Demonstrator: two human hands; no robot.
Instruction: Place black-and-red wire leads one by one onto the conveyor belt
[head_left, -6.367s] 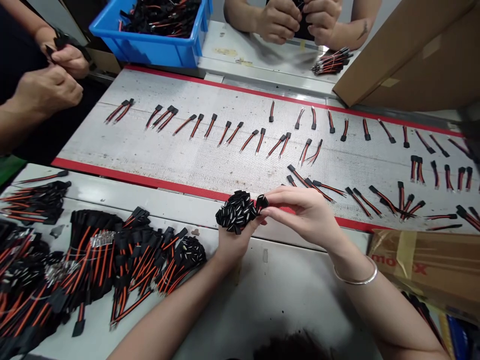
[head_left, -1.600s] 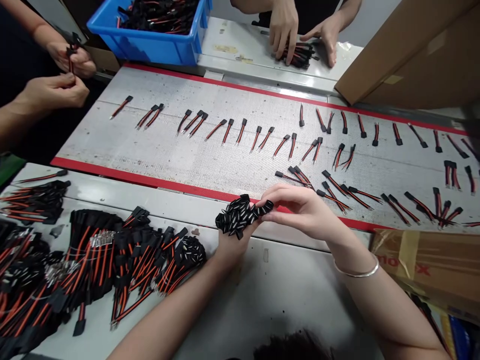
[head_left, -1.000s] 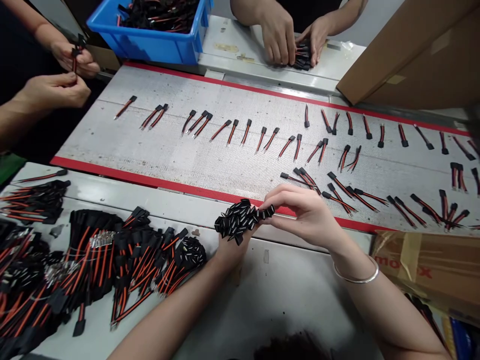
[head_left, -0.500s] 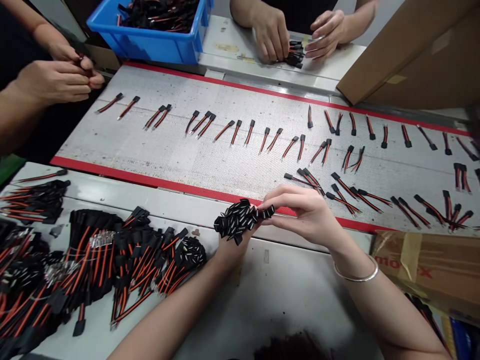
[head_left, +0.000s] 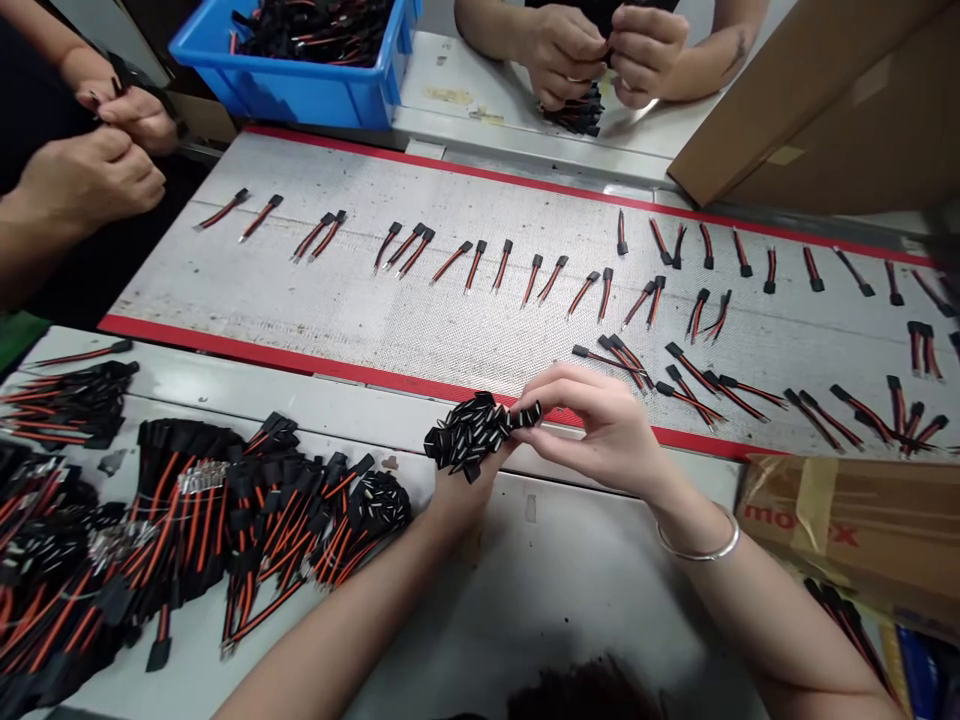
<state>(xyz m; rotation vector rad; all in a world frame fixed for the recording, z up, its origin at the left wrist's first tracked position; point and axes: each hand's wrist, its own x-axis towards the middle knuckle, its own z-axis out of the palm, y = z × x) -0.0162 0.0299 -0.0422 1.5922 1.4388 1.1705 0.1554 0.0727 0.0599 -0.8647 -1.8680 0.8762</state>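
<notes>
Holding up a bunch of black-connector wire leads [head_left: 469, 432] in the head view: left hand [head_left: 461, 497] curled beneath it, right hand [head_left: 604, 425] pinching its outer connector [head_left: 529, 414] between thumb and fingertips, above the desk [head_left: 547, 590], with piled leads [head_left: 300, 510] just left.

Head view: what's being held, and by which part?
The left hand cradles a bunch of black wire plugs from below, with the plugs sticking out above its fingers. The right hand pinches the end plug at the bunch's right side.
</notes>
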